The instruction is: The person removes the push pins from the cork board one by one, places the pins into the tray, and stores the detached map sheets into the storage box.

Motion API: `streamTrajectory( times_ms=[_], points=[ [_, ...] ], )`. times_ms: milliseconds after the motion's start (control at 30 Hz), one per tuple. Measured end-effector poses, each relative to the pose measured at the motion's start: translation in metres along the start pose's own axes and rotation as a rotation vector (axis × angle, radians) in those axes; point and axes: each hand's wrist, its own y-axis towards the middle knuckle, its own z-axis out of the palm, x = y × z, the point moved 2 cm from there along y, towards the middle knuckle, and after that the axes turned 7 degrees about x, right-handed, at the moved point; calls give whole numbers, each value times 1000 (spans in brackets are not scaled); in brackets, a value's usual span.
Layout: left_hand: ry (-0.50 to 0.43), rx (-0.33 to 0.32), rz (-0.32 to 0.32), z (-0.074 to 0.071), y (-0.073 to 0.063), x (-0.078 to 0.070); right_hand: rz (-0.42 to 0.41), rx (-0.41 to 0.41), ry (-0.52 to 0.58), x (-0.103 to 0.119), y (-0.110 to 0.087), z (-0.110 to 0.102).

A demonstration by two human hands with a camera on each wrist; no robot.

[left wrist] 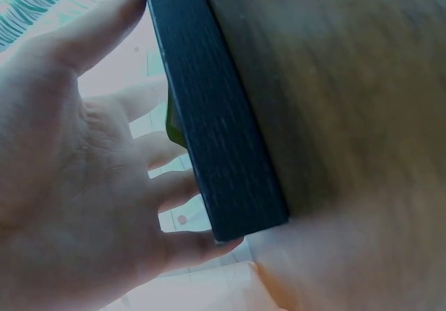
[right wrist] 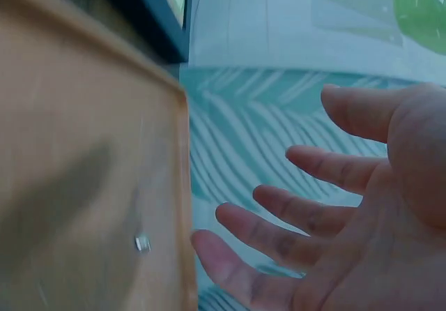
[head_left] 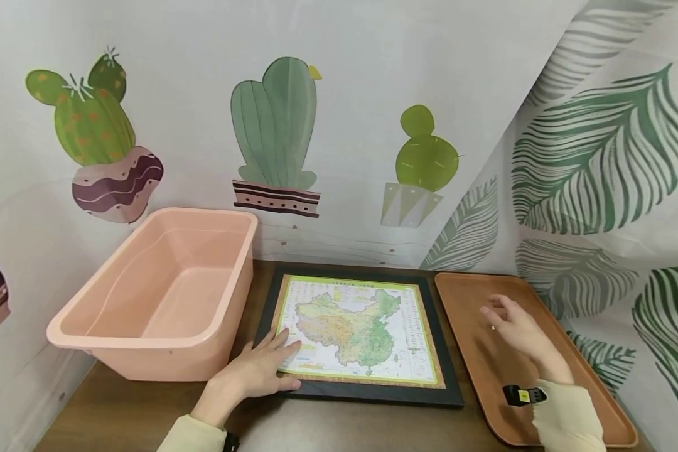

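A map in a black frame [head_left: 353,390] lies flat on the brown table. My left hand [head_left: 257,370] rests with spread fingers over its lower left corner; in the left wrist view the thumb and fingers reach along the dark frame edge [left wrist: 216,116]. Over the brown tray [head_left: 469,351] on the right hovers my right hand [head_left: 516,326], with loosely bent fingers and nothing in it. On the tray, a small shiny silvery piece [right wrist: 142,243] shows in the right wrist view, below the fingertips and apart from them.
A pink plastic tub [head_left: 226,317] stands at the left, close beside the frame. Behind everything hangs a white cloth [head_left: 356,125] printed with cacti and leaves. The wooden table [head_left: 316,427] shows in front of the frame.
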Motion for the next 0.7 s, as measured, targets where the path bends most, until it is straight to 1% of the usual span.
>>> streamTrajectory(
  times_ms=[100,200,300,400,500,633,700],
  points=[
    [0,-5,-1,0,0,0,5,-3,47,11,4,9],
    [5,-5,-2,-1,0,1,9,-8,135,23,8,19],
    [10,-7,5,-2,2,2,35,-10,227,34,13,31],
    [16,-21,10,-2,3,3,62,-24,268,43,18,42],
    [-1,-21,16,-1,3,4,75,-32,306,50,23,53],
    [-20,-6,16,3,3,4,84,-16,387,56,26,67],
    [-14,-9,14,3,3,5,93,-10,424,59,28,72]
  ],
)
